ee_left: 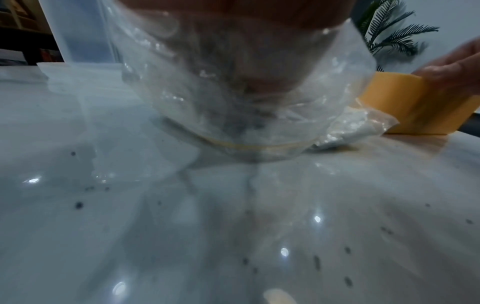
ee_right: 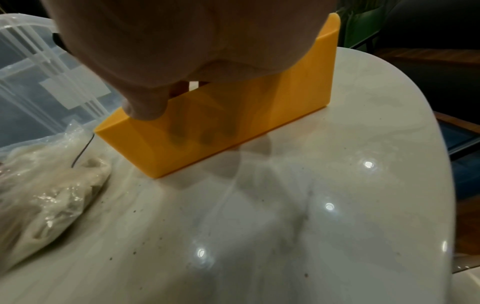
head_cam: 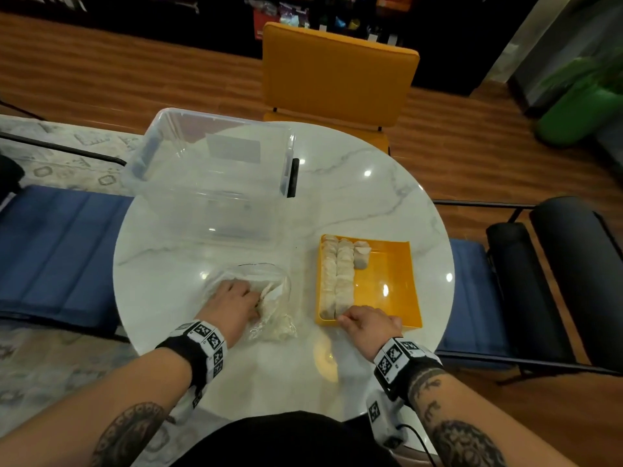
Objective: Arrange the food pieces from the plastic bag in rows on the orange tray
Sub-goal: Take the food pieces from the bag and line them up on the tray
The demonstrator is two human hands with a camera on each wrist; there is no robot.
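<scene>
A clear plastic bag (head_cam: 269, 281) with pale food pieces (head_cam: 274, 328) lies on the white table, left of the orange tray (head_cam: 387, 281). My left hand (head_cam: 232, 306) is inside the bag's mouth; through the plastic (ee_left: 259, 92) its fingers are blurred, so its hold cannot be made out. On the tray's left side stand two long rows of food pieces (head_cam: 338, 274) and a short third row. My right hand (head_cam: 367, 323) grips the tray's near wall (ee_right: 233, 127), thumb (ee_right: 142, 109) outside and fingers inside.
A large clear plastic bin (head_cam: 209, 176) stands behind the bag on the round marble table (head_cam: 354, 197). An orange chair (head_cam: 337, 72) is at the far side, and blue seats flank the table. The tray's right half is bare.
</scene>
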